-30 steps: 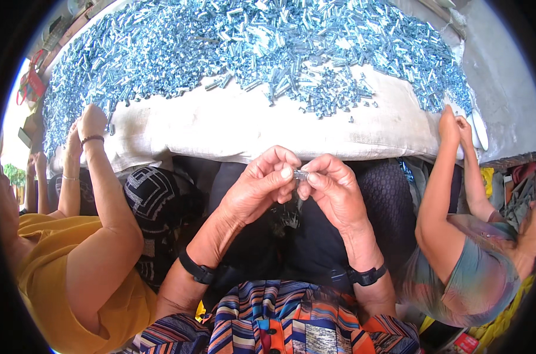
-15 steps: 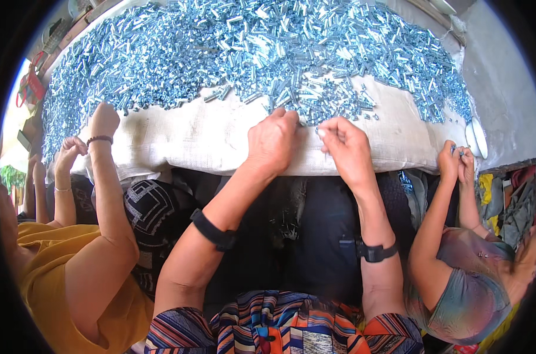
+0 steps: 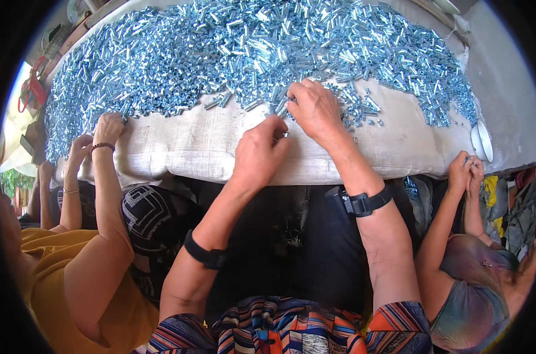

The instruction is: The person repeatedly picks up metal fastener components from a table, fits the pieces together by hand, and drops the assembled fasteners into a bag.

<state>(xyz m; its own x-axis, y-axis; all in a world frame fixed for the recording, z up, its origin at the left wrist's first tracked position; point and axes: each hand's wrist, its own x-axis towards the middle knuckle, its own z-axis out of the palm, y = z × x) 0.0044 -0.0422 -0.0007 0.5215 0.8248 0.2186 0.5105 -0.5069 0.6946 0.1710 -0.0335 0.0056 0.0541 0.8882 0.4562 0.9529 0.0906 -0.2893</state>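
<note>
A wide heap of shiny blue-silver metal tubes and short ring-like pieces (image 3: pixel 262 56) covers the far part of a cloth-topped table (image 3: pixel 188 141). Just in front of the heap, my left hand (image 3: pixel 260 150) is closed, with a small metal piece (image 3: pixel 286 134) showing at its fingertips. My right hand (image 3: pixel 317 111) reaches to the heap's near edge, to the right of and beyond the left one. Its fingers are bent together at the loose tubes, and what they pinch, if anything, is too small to make out.
On the left, a co-worker in a mustard top (image 3: pixel 97 277) has a hand (image 3: pixel 108 128) at the heap's edge. A co-worker on the right holds both hands (image 3: pixel 466 171) together near a white bowl (image 3: pixel 481 141). A grey wall (image 3: pixel 504 76) rises behind the bowl.
My right hand has moved forward and left to the heap. My left hand has drawn back slightly toward me. The left co-worker's near hand has shifted a little at the heap's edge.
</note>
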